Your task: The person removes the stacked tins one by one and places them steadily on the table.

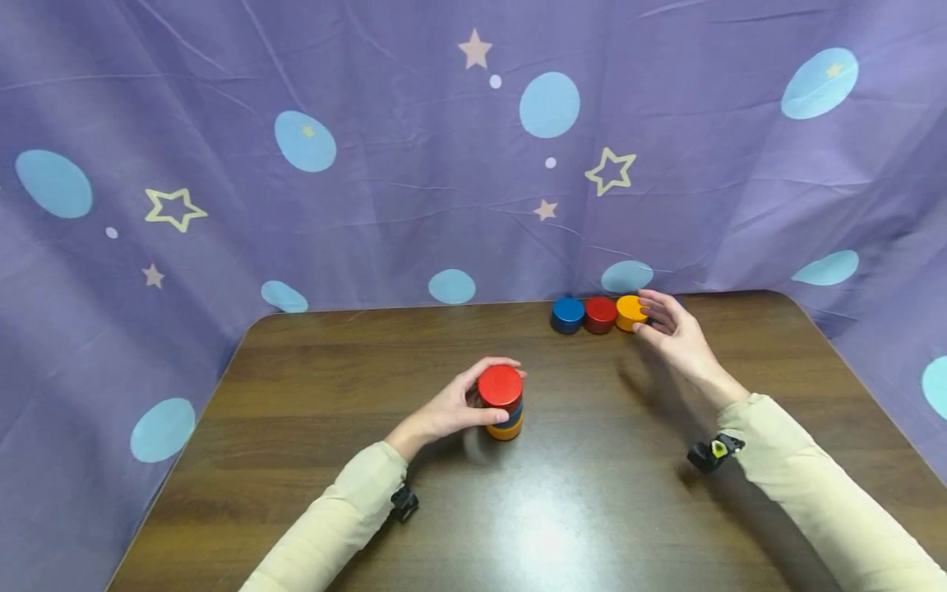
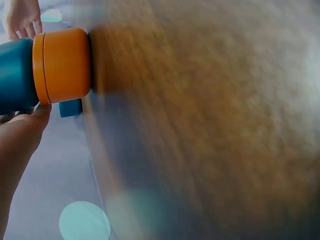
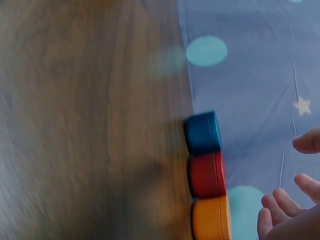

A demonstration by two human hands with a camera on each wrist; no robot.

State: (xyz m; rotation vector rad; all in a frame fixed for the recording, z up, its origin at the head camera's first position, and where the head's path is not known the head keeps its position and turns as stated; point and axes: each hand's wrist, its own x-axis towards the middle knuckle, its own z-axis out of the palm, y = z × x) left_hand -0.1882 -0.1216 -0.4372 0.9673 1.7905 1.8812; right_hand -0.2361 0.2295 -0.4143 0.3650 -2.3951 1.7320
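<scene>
My left hand grips a stack of small round tins with its thumb in front and fingers behind. The red tin is on top, a blue one in the middle and an orange one at the bottom, against the table. At the back edge, my right hand hovers by a yellow-orange tin, thumb and fingers spread apart. Its fingers look clear of the tins in the right wrist view. Beside that tin stand a red tin and a blue tin, in a row.
A brown wooden table spreads under both hands, with a bright glare near its front. Behind its back edge hangs a purple curtain with stars and blue spots. Something dark blue shows partly behind the right fingers; its kind cannot be told.
</scene>
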